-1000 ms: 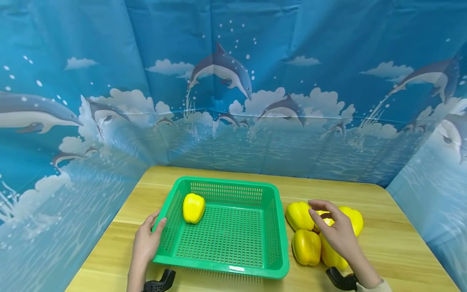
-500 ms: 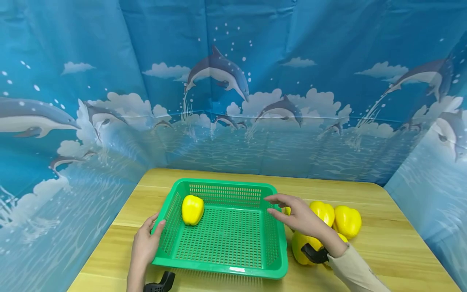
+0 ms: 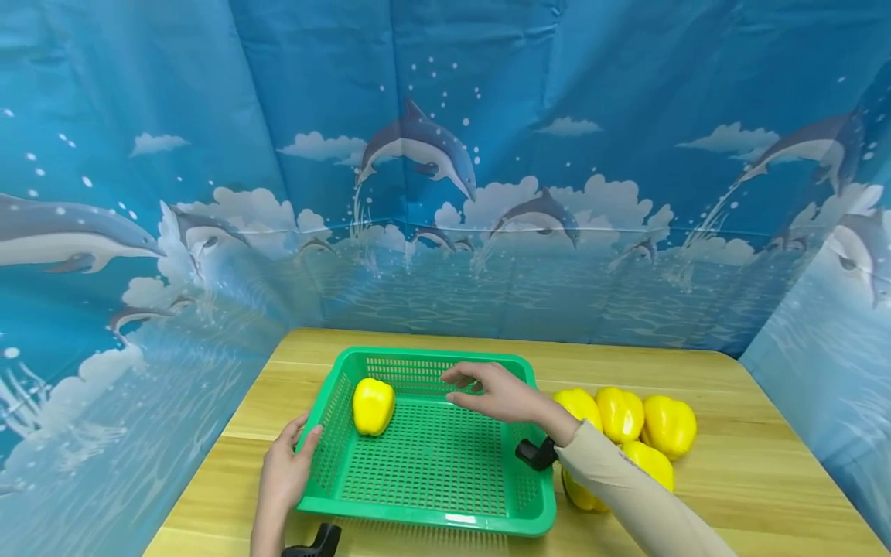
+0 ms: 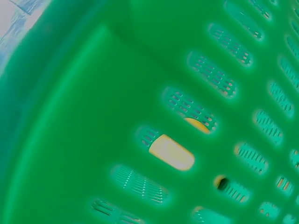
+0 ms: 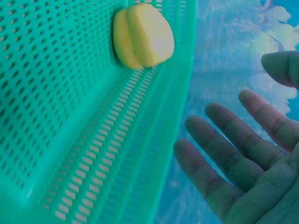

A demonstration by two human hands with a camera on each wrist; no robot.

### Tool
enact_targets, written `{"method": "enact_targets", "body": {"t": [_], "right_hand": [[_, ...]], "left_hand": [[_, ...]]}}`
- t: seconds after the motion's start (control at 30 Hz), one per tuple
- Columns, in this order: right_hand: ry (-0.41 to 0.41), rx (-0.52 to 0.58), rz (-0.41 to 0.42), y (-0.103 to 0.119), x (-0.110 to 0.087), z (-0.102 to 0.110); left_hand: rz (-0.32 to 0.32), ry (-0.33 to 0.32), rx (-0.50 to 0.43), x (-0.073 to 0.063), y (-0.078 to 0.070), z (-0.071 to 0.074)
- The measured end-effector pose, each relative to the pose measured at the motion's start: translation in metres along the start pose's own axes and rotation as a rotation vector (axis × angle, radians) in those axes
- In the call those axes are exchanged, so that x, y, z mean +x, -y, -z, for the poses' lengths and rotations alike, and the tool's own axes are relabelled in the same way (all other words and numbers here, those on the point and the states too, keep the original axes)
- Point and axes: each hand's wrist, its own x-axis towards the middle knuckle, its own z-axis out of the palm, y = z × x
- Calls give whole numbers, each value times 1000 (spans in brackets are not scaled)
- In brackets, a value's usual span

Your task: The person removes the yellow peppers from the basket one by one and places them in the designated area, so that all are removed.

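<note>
A green plastic basket (image 3: 425, 520) with slotted walls stands on the wooden table. Inside it, near the left wall, lies one yellow bell pepper (image 3: 373, 407). My left hand (image 3: 284, 470) holds the basket's left rim, thumb over the edge and fingers along the outside. Only the basket's slotted wall (image 4: 84, 116) fills the left wrist view, with bits of yellow behind the slots. Over the basket's right half hovers my right hand (image 3: 496, 393), holding nothing. In the right wrist view its fingers (image 5: 224, 158) are spread and apart from the pepper (image 5: 142, 36).
Several yellow bell peppers (image 3: 670, 426) cluster on the table right of the basket, partly behind the right forearm (image 3: 629, 487). A blue dolphin-print curtain (image 3: 445, 294) hangs behind and beside the wooden table (image 3: 752, 472).
My right hand has moved left from above the pepper cluster to over the basket, staying without anything in it. The left hand has stayed on the rim; the view has shifted slightly.
</note>
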Motion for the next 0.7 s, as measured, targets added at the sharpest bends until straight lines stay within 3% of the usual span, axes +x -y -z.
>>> {"method": "enact_targets", "body": {"t": [0.3, 0.7], "right_hand": [[72, 59, -22, -7, 38, -28], [132, -89, -123, 2, 83, -61]], "left_hand": [[2, 2, -13, 0, -2, -5], [3, 2, 4, 0, 0, 0]]}}
